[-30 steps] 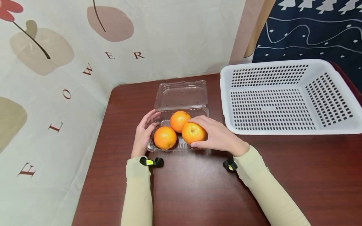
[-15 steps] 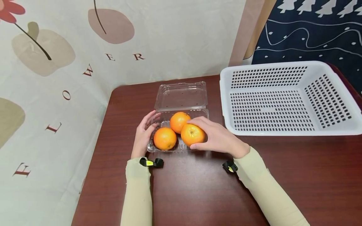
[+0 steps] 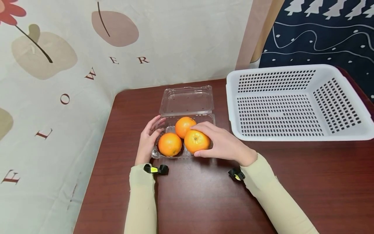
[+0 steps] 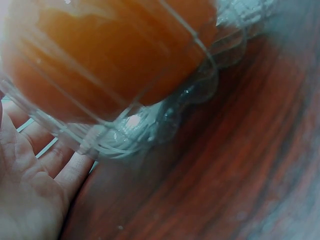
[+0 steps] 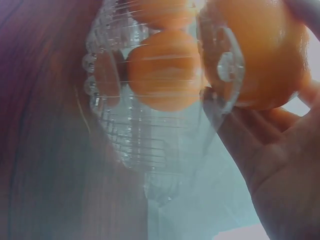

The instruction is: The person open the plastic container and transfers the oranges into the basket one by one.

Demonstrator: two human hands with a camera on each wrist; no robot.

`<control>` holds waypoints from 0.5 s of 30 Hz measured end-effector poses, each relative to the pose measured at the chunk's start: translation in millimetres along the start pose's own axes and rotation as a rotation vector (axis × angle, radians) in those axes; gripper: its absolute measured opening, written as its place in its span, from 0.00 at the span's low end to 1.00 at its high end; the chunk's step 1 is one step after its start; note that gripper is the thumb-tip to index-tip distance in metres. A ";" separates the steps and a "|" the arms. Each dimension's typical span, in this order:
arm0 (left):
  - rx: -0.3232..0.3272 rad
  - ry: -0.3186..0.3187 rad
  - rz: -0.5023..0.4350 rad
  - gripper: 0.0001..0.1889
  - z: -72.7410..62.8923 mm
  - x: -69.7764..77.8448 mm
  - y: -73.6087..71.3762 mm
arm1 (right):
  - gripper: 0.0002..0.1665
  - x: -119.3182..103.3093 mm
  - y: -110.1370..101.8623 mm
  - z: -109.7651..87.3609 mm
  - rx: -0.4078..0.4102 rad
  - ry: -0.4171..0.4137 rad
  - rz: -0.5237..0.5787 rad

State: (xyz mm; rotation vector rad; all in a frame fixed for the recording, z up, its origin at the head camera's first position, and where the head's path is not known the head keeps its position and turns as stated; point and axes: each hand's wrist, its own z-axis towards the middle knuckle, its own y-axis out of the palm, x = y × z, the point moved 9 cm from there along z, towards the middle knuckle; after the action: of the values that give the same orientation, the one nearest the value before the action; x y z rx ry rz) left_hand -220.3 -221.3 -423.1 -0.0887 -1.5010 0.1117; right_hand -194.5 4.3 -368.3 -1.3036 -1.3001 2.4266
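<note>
A clear plastic clamshell container [image 3: 190, 155] lies on the table with its lid folded back. Inside it sit two oranges, a front-left orange [image 3: 169, 144] and a rear orange [image 3: 184, 126]. My right hand [image 3: 223, 141] grips a third orange [image 3: 197, 141] between thumb and fingers, over the container's right part. In the right wrist view this held orange [image 5: 260, 55] stands higher than the ones seen through the plastic wall. My left hand [image 3: 146, 141] rests against the container's left end; in the left wrist view its fingers [image 4: 72, 167] lie loosely extended along the outside.
A large white perforated basket [image 3: 235, 128] stands on the right of the brown table [image 3: 190, 201]. The open lid [image 3: 187, 100] lies flat behind the container. Patterned cloth [image 3: 175, 39] hangs behind and left of the table.
The right hand has shifted slightly left and toward the person with its orange, covering more of the container's middle. The left hand and the other two oranges stay in place.
</note>
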 end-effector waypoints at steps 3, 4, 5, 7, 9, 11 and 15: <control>0.003 -0.008 0.007 0.24 -0.3 -0.9 -0.4 | 0.36 -2.1 -2.6 -0.7 0.003 0.001 -0.002; 0.004 -0.011 0.007 0.24 -0.4 -1.4 -0.6 | 0.36 -2.7 -3.1 -0.7 -0.003 0.001 -0.003; 0.004 -0.011 0.006 0.24 -0.4 -1.4 -0.5 | 0.37 -3.5 -3.6 -0.8 -0.009 0.000 -0.002; 0.004 -0.012 0.009 0.24 -0.4 -1.5 -0.5 | 0.37 -4.3 -4.5 -0.9 -0.019 0.000 0.003; 0.003 -0.012 0.009 0.24 -0.4 -1.5 -0.4 | 0.38 -5.7 -5.4 -1.1 -0.030 -0.006 0.010; 0.003 -0.012 0.012 0.24 -0.4 -0.9 -0.3 | 0.38 -7.1 -7.0 -1.4 -0.034 -0.011 0.015; 0.004 -0.012 0.008 0.24 -0.4 0.3 -0.1 | 0.38 -10.5 -11.3 -1.7 -0.021 -0.019 0.027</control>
State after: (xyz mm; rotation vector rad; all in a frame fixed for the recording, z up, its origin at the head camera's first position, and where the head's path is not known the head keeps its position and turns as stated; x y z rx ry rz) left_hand -219.8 -221.3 -422.8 -0.0909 -1.5121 0.1219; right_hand -190.0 7.9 -353.9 -1.3145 -1.3253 2.4557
